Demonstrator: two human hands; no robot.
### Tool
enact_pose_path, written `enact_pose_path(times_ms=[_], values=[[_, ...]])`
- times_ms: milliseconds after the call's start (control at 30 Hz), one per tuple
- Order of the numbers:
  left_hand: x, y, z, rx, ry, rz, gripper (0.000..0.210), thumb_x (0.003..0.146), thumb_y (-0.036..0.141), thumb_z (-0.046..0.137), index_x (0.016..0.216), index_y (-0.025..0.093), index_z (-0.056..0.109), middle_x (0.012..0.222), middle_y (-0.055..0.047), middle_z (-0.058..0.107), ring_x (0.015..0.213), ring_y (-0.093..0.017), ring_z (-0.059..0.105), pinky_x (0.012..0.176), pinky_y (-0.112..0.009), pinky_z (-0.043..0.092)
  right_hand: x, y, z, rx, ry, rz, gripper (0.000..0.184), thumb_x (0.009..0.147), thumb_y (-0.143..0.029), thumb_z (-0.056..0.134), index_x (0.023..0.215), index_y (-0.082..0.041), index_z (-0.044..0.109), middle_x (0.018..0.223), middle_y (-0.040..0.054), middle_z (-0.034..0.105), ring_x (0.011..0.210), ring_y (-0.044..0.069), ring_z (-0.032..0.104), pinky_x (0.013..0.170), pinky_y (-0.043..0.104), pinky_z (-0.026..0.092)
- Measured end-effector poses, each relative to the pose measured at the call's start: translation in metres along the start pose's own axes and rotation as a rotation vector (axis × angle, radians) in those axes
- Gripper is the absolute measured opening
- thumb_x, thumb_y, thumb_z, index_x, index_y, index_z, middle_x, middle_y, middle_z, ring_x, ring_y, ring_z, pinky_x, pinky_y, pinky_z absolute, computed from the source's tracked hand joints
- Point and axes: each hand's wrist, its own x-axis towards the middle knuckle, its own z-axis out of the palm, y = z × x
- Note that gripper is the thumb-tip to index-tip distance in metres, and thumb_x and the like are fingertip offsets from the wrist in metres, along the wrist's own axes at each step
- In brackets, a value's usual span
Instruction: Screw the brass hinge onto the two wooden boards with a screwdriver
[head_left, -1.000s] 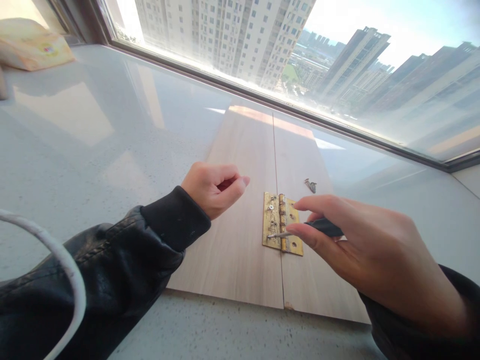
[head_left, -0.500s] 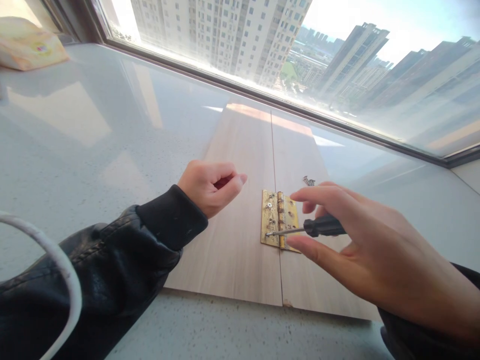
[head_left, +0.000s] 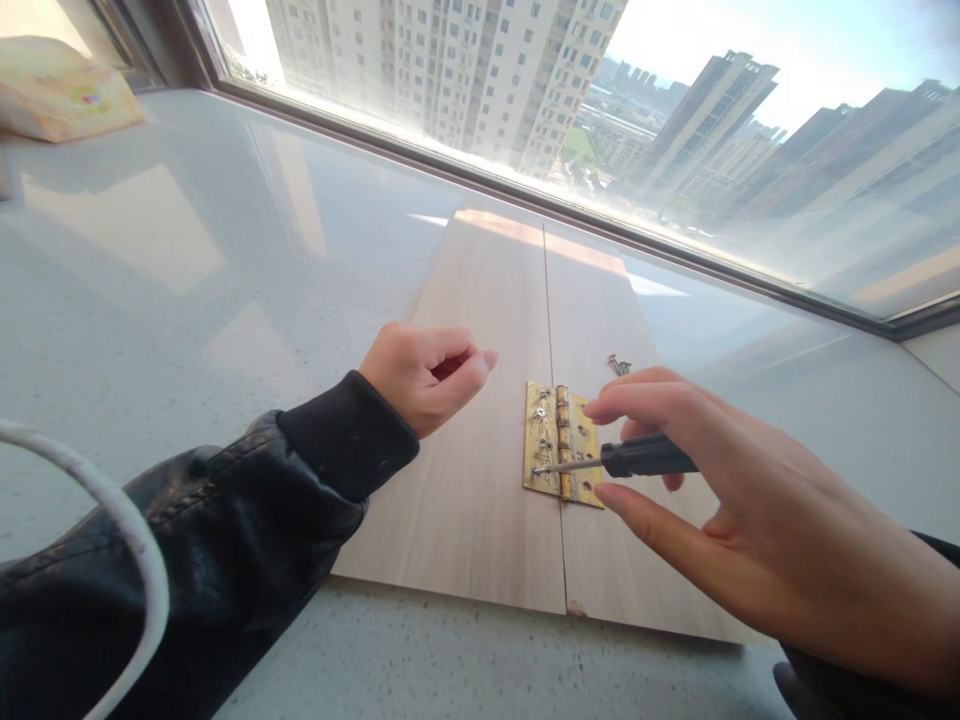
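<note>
My right hand (head_left: 742, 500) is around a screwdriver (head_left: 649, 455) with a black handle. Its thumb and index finger stand off the handle, and the other fingers are partly hidden behind it. The metal shaft slants left across a brass-coloured hinge (head_left: 547, 440), its tip at a screw (head_left: 536, 471) in the lower left of the left leaf. More screws sit in that leaf; the right leaf shows bare holes. My left hand (head_left: 427, 375) is closed in a pinch over the left wooden board (head_left: 457, 500), left of the hinge. Anything between its fingertips is hidden.
The hinge spans the seam between the left board and the right wooden board (head_left: 637, 590). Several loose screws (head_left: 619, 365) lie above the hinge. A white cable (head_left: 154, 590) curves at lower left. A window frame (head_left: 480, 170) runs behind the speckled white counter (head_left: 360, 650).
My right hand's thumb and index finger have spread wider apart, away from the screwdriver handle. The screwdriver tip stays at the same screw. My left hand keeps its pose.
</note>
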Motion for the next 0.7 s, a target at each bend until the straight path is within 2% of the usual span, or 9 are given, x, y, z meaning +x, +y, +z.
enact_pose_path(times_ms=[67, 200, 267, 333, 400, 500, 600, 700], values=[[0.0003, -0.0002, 0.0004, -0.004, 0.000, 0.005, 0.036, 0.079, 0.025, 0.053, 0.046, 0.015, 0.043, 0.046, 0.007, 0.024, 0.044, -0.005, 0.024, 0.043, -0.020, 0.024, -0.0010, 0.0001, -0.0020, 0.029, 0.009, -0.022, 0.024, 0.083, -0.020, 0.054, 0.106, -0.026, 0.050, 0.089, -0.0005, 0.064, 0.061, 0.011, 0.059, 0.052, 0.023, 0.048], [0.0000, 0.0000, 0.0003, 0.000, 0.000, 0.011, 0.036, 0.079, 0.025, 0.053, 0.046, 0.015, 0.043, 0.045, 0.007, 0.024, 0.044, -0.005, 0.024, 0.043, -0.021, 0.024, -0.0020, -0.0020, -0.0021, -0.085, 0.042, 0.001, 0.014, 0.082, -0.026, 0.056, 0.096, -0.026, 0.052, 0.065, -0.0044, 0.059, 0.045, 0.011, 0.050, 0.039, 0.023, 0.039], [-0.0003, 0.0001, -0.0001, 0.004, 0.000, 0.007, 0.036, 0.079, 0.026, 0.053, 0.046, 0.016, 0.043, 0.045, 0.007, 0.024, 0.044, -0.006, 0.024, 0.043, -0.021, 0.024, -0.0024, -0.0027, -0.0019, -0.090, 0.039, 0.021, 0.022, 0.082, -0.027, 0.056, 0.103, -0.024, 0.051, 0.073, -0.0012, 0.062, 0.051, 0.014, 0.055, 0.041, 0.025, 0.041], [-0.0004, 0.0002, -0.0005, 0.006, -0.001, 0.004, 0.036, 0.079, 0.027, 0.053, 0.046, 0.016, 0.044, 0.045, 0.007, 0.025, 0.044, -0.006, 0.025, 0.043, -0.021, 0.025, -0.0029, -0.0023, -0.0027, -0.026, 0.012, 0.001, 0.031, 0.081, -0.024, 0.055, 0.111, -0.023, 0.047, 0.093, 0.0047, 0.064, 0.066, 0.016, 0.061, 0.051, 0.027, 0.048], [-0.0006, 0.0002, -0.0007, 0.003, -0.001, 0.004, 0.036, 0.079, 0.027, 0.052, 0.046, 0.016, 0.044, 0.045, 0.007, 0.025, 0.044, -0.006, 0.025, 0.043, -0.021, 0.025, -0.0029, -0.0015, -0.0043, 0.051, -0.005, -0.040, 0.030, 0.081, -0.020, 0.054, 0.110, -0.022, 0.047, 0.100, 0.0056, 0.062, 0.074, 0.015, 0.061, 0.059, 0.026, 0.050], [-0.0005, 0.0003, -0.0007, 0.005, 0.001, 0.002, 0.036, 0.079, 0.026, 0.052, 0.046, 0.016, 0.043, 0.045, 0.007, 0.024, 0.044, -0.006, 0.025, 0.043, -0.021, 0.025, -0.0012, -0.0016, -0.0053, 0.072, 0.004, -0.062, 0.019, 0.082, -0.016, 0.053, 0.099, -0.024, 0.052, 0.082, -0.0002, 0.062, 0.062, 0.011, 0.058, 0.053, 0.023, 0.046], [-0.0001, 0.0004, -0.0008, 0.011, -0.007, 0.002, 0.035, 0.078, 0.026, 0.053, 0.046, 0.016, 0.043, 0.045, 0.007, 0.024, 0.044, -0.006, 0.024, 0.043, -0.021, 0.025, 0.0012, -0.0035, -0.0034, -0.004, 0.014, -0.064, 0.010, 0.083, -0.021, 0.054, 0.092, -0.024, 0.054, 0.069, -0.0028, 0.059, 0.054, 0.012, 0.054, 0.043, 0.024, 0.039], [0.0001, 0.0002, -0.0009, 0.014, -0.007, -0.003, 0.035, 0.079, 0.027, 0.052, 0.046, 0.016, 0.044, 0.045, 0.007, 0.024, 0.044, -0.006, 0.025, 0.043, -0.021, 0.025, 0.0020, -0.0035, -0.0014, -0.055, 0.032, -0.013, 0.015, 0.082, -0.025, 0.055, 0.097, -0.024, 0.053, 0.070, -0.0022, 0.060, 0.053, 0.013, 0.054, 0.042, 0.025, 0.039]])
